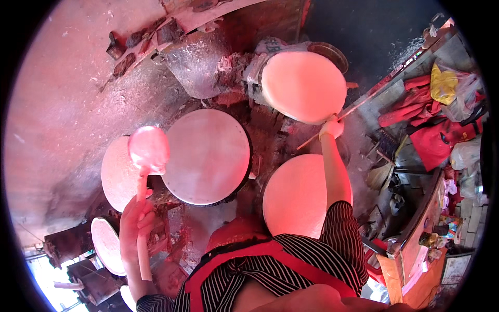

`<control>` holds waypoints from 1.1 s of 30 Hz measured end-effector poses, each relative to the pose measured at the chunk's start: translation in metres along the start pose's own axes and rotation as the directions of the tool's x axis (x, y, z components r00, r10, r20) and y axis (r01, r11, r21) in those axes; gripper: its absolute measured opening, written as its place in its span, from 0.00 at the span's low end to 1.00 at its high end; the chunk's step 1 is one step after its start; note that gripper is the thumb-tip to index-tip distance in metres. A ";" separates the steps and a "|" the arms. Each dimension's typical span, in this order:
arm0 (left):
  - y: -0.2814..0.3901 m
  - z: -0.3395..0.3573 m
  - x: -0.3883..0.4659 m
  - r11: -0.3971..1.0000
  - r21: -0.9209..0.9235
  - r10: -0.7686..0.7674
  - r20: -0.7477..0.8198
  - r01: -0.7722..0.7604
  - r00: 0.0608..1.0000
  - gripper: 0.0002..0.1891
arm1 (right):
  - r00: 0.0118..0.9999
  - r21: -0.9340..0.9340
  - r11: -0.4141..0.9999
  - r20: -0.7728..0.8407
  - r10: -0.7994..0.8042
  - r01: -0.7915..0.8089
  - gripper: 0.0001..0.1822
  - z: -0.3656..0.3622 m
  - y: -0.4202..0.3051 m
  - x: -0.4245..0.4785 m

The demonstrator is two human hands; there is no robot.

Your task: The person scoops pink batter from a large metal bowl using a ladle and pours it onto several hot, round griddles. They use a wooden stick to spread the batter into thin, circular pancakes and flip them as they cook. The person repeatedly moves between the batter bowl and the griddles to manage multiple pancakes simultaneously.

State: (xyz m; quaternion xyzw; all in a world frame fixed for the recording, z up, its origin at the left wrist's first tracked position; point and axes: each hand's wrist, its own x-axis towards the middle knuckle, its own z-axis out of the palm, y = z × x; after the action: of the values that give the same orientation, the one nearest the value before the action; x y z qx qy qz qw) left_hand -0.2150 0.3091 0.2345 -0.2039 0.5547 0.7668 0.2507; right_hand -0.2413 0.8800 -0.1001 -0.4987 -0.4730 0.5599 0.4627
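Note:
My left hand (pixel 136 222) grips the wooden handle of a large ladle (pixel 149 148), whose shiny bowl is raised in front of a pale round disc (pixel 117 175). A flat round griddle (pixel 206 156) lies to the right of the ladle. My right hand (pixel 332 127) is closed around a thin wooden stick (pixel 308 143), right at the near rim of a round vessel (pixel 304 85) with a smooth pale surface. Whether the hand touches that rim I cannot tell. Under my right forearm is another pale round surface (pixel 294 195), partly hidden by the arm.
A soot-marked wall (pixel 70 117) rises at the left and a metal sheet (pixel 195 62) stands behind the griddle. Another pale disc (pixel 107 245) is at lower left. Red cloth (pixel 432 144), plastic bags (pixel 464 93), a broom (pixel 379 176) and a wooden cabinet (pixel 413 230) crowd the right side.

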 end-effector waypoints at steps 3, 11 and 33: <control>-0.010 0.009 0.013 0.984 0.150 -0.115 0.109 0.098 0.987 0.16 | 0.978 0.218 0.964 0.178 0.111 -0.149 0.13 -0.027 -0.015 -0.034; -0.111 0.004 0.171 0.820 0.570 -0.128 0.268 -0.051 0.955 0.16 | 0.381 -0.284 0.760 0.731 0.566 -0.584 0.18 -0.088 -0.059 -0.242; -0.027 -0.123 0.208 0.301 0.555 0.614 0.509 -0.775 0.603 0.07 | 0.611 0.034 0.842 0.704 0.362 -0.538 0.28 -0.075 -0.022 -0.498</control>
State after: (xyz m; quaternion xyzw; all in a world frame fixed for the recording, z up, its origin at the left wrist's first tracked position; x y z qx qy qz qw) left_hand -0.3593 0.2318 0.0543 0.2552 0.8150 0.5203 0.0051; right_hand -0.1289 0.3945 -0.0224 -0.3046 -0.3932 0.8527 0.1595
